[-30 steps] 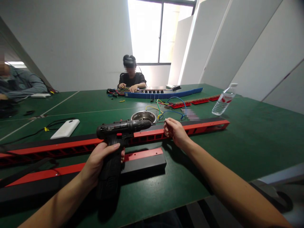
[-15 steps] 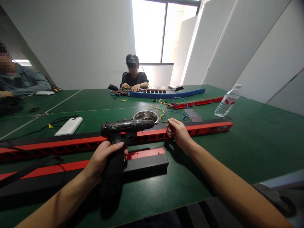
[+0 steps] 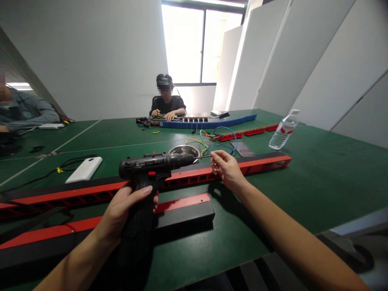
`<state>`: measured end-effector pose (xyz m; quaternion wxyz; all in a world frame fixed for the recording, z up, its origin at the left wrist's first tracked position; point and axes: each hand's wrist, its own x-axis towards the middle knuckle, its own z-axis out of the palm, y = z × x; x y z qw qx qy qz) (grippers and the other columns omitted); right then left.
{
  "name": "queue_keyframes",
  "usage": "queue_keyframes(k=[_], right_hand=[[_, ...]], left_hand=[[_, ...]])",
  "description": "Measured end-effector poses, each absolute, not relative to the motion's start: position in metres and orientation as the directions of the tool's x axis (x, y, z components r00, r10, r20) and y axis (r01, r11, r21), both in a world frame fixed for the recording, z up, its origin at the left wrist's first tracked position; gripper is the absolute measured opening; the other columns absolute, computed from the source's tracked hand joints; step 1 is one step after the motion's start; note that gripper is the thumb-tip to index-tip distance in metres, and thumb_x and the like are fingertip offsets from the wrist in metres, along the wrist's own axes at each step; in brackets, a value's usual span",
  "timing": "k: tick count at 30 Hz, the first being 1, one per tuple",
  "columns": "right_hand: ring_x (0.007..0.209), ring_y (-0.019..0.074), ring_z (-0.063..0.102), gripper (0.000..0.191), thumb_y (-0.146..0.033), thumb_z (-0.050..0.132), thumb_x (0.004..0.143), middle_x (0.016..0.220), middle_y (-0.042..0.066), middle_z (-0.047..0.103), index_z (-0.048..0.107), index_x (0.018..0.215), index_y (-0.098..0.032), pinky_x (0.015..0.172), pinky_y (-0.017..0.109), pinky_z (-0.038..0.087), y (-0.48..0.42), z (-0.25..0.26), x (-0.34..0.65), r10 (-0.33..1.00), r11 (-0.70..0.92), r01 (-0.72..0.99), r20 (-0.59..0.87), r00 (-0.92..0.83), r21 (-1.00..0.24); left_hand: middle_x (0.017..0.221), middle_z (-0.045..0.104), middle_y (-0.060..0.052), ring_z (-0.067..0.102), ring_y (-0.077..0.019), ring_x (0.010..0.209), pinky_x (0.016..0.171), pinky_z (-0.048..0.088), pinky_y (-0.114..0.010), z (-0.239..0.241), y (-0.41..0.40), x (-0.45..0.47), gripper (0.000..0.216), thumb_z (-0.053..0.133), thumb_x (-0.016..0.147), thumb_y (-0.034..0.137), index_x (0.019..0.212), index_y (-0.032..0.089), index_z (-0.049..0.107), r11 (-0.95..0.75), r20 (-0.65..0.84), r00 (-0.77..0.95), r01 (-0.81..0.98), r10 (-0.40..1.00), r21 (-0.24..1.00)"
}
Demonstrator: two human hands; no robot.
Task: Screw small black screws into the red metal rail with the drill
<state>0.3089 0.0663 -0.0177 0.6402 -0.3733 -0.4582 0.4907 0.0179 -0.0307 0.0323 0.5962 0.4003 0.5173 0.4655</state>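
Note:
My left hand (image 3: 121,206) is wrapped round the grip of a black cordless drill (image 3: 148,165) with a red switch, its chuck pointing right. A thin dark screwdriver bit (image 3: 202,157) sticks out of the chuck. At the bit's far end, my right hand (image 3: 226,167) pinches the tip between thumb and fingers. Beneath the drill lie two long red-and-black bars: the farther bar (image 3: 260,163) has a row of square openings, and the nearer bar (image 3: 184,214) ends below the right hand. Behind the chuck stands a steel bowl (image 3: 176,150), partly hidden by the drill.
A white power bank (image 3: 85,169) with a black cable lies at left. Coloured wires (image 3: 202,139), a phone (image 3: 242,148) and a water bottle (image 3: 284,129) stand or lie farther back. Across the green table (image 3: 318,182), a person (image 3: 166,103) works at a blue strip (image 3: 209,122); another person (image 3: 27,105) sits at left.
The view has shifted slightly, so the drill and both hands appear a little farther left. Both hands keep their holds on the drill and the bit.

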Motion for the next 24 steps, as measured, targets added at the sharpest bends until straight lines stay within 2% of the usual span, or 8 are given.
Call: queue_keyframes(k=[3,5,10,14,16,18,21,24], right_hand=[[0.052,0.0077,0.044,0.038,-0.048,0.089,0.068,0.065,-0.005,0.054,0.062,0.075,-0.021,0.046,0.023,0.035,0.061,-0.007,0.308,0.981,0.194,-0.359,0.178,0.078,-0.913],[0.05,0.008,0.043,0.038,-0.047,0.088,0.069,0.061,-0.005,0.053,0.062,0.073,-0.02,0.046,0.024,0.034,0.055,-0.001,0.309,0.98,0.201,-0.316,0.189,0.069,-0.927],[0.052,0.0112,0.05,0.032,-0.049,0.08,0.08,0.061,-0.001,0.06,0.068,0.075,-0.019,0.049,0.025,0.039,0.026,-0.002,0.311,0.967,0.254,0.011,0.254,-0.004,-0.967],[0.074,0.0191,0.066,0.023,-0.044,0.074,0.087,0.086,0.006,0.073,0.077,0.092,-0.021,0.063,0.031,0.051,-0.012,-0.014,0.31,0.965,0.249,0.234,0.222,-0.138,-0.94],[0.09,0.0233,0.069,0.021,-0.041,0.072,0.09,0.101,0.007,0.074,0.078,0.102,-0.025,0.077,0.036,0.055,-0.03,-0.019,0.308,0.953,0.278,0.331,0.217,-0.211,-0.902],[0.106,0.0268,0.066,0.021,-0.039,0.071,0.091,0.114,0.008,0.07,0.078,0.109,-0.029,0.091,0.043,0.054,-0.044,-0.023,0.306,0.928,0.357,0.417,0.266,-0.262,-0.836],[0.128,0.0309,0.055,0.031,-0.034,0.072,0.09,0.132,0.009,0.06,0.074,0.121,-0.035,0.11,0.051,0.045,-0.055,-0.03,0.305,0.893,0.451,0.523,0.36,-0.271,-0.723],[0.137,0.0322,0.048,0.037,-0.033,0.072,0.089,0.142,0.01,0.054,0.071,0.126,-0.035,0.116,0.053,0.039,-0.057,-0.036,0.305,0.876,0.48,0.558,0.402,-0.266,-0.677]], left_hand=[[0.07,0.072,-0.005,0.065,-0.0186,0.061,0.053,0.052,-0.023,0.042,-0.029,0.01,0.035,0.085,0.068,0.037,0.092,0.015,0.071,0.113,-0.112,0.017,-0.054,0.994,0.992],[0.07,0.073,-0.006,0.066,-0.0193,0.061,0.052,0.052,-0.023,0.053,-0.026,0.002,0.034,0.085,0.068,0.037,0.092,0.015,0.072,0.02,-0.021,0.013,0.062,1.0,0.998],[0.068,0.076,-0.008,0.07,-0.0215,0.06,0.055,0.055,-0.023,0.087,-0.014,-0.026,0.032,0.087,0.068,0.035,0.087,0.011,0.076,-0.17,0.123,0.149,0.361,0.981,0.917],[0.089,0.08,-0.006,0.075,-0.0227,0.084,0.068,0.059,-0.022,0.111,-0.006,-0.046,0.044,0.091,0.059,0.014,0.101,0.01,0.079,-0.24,0.158,0.213,0.447,0.964,0.862],[0.091,0.08,-0.003,0.075,-0.0216,0.089,0.072,0.059,-0.022,0.119,-0.004,-0.053,0.05,0.085,0.055,-0.003,0.103,0.011,0.079,-0.196,0.107,0.227,0.417,0.968,0.887],[0.092,0.08,-0.001,0.076,-0.0207,0.088,0.07,0.059,-0.022,0.126,-0.002,-0.057,0.056,0.074,0.058,-0.014,0.108,0.01,0.077,-0.063,-0.005,0.201,0.333,0.98,0.941],[0.098,0.08,-0.003,0.077,-0.021,0.091,0.07,0.06,-0.024,0.135,0.0,-0.052,0.056,0.06,0.068,-0.015,0.118,0.007,0.073,0.125,-0.159,0.172,0.195,0.972,0.973],[0.106,0.079,-0.006,0.076,-0.0232,0.099,0.073,0.061,-0.029,0.148,0.0,-0.034,0.051,0.054,0.075,-0.009,0.122,0.003,0.069,0.136,-0.179,0.219,0.2,0.959,0.97]])
